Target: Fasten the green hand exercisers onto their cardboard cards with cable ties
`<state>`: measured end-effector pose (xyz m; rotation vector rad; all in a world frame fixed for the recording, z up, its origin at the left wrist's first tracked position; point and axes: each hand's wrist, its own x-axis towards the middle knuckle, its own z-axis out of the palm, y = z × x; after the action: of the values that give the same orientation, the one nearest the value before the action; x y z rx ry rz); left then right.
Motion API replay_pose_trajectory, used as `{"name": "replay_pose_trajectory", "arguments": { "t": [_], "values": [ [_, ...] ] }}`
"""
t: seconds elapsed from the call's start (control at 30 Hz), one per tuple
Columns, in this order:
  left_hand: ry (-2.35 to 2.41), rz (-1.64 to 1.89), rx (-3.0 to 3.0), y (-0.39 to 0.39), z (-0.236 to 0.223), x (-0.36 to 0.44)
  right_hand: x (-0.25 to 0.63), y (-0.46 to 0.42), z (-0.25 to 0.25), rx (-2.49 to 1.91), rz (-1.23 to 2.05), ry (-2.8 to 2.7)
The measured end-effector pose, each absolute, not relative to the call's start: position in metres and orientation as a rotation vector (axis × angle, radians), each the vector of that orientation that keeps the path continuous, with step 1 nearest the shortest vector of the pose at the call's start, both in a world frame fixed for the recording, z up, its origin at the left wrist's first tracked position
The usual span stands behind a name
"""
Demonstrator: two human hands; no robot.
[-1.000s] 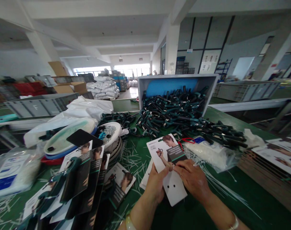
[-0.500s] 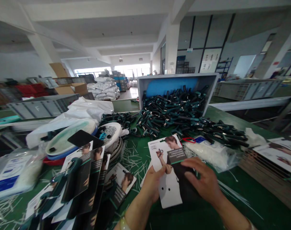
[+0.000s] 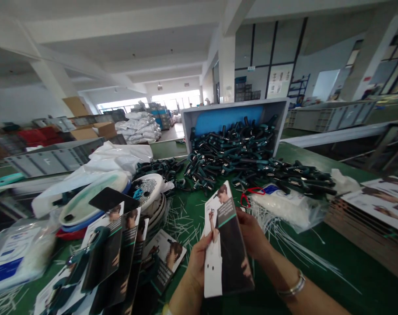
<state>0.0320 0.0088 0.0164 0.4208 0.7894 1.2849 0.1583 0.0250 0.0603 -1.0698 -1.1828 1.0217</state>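
Note:
A printed packaging card (image 3: 227,249) stands upright over the green table (image 3: 317,258), held between both my hands. My left hand (image 3: 196,262) pinches its left edge, thumb on the front. My right hand (image 3: 253,236) grips it from behind on the right, fingers mostly hidden by the card. The card shows a photo at the top, a dark panel and a white strip with holes. Beyond it lies a heap of black and teal hand grippers (image 3: 251,164) spilling from a tipped grey crate (image 3: 235,118).
Finished cards with grippers attached (image 3: 110,258) pile up at the left. A bag of white cable ties (image 3: 287,208) lies to the right, with loose tie offcuts (image 3: 182,218) scattered around. Stacked card sheets (image 3: 372,214) sit far right. White plastic bags (image 3: 113,157) and round trays (image 3: 94,194) lie left.
The card was lying flat under both hands; it has been lifted and tipped upright. My right hand has moved from on top of it to behind its right edge.

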Motion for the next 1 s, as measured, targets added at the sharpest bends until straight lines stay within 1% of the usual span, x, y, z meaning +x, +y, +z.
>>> {"name": "replay_pose_trajectory", "arguments": {
  "t": [0.07,0.1,0.27,0.37,0.63,0.83,1.0],
  "values": [
    [0.708,1.194,0.345,0.006,0.018,0.025,0.155,0.023,0.060,-1.079,1.064,-1.338],
    [0.658,1.160,0.295,0.005,0.018,0.023,0.155,0.021,0.061,-1.089,1.023,-1.455],
    [0.478,1.136,0.085,0.000,0.017,0.019,0.159,0.011,0.076,-1.052,0.513,-2.043],
    [0.525,1.136,0.094,0.000,0.008,0.016,0.160,0.007,0.087,-1.045,0.395,-2.243],
    [0.581,1.228,0.138,0.003,-0.013,0.011,0.162,0.004,0.102,-1.055,0.243,-2.466],
    [0.552,1.198,0.118,0.003,-0.002,0.012,0.164,0.004,0.110,-1.060,0.311,-2.493],
    [0.510,1.179,-0.034,0.001,0.003,0.013,0.162,0.006,0.109,-1.058,0.341,-2.451]
  ]
}}
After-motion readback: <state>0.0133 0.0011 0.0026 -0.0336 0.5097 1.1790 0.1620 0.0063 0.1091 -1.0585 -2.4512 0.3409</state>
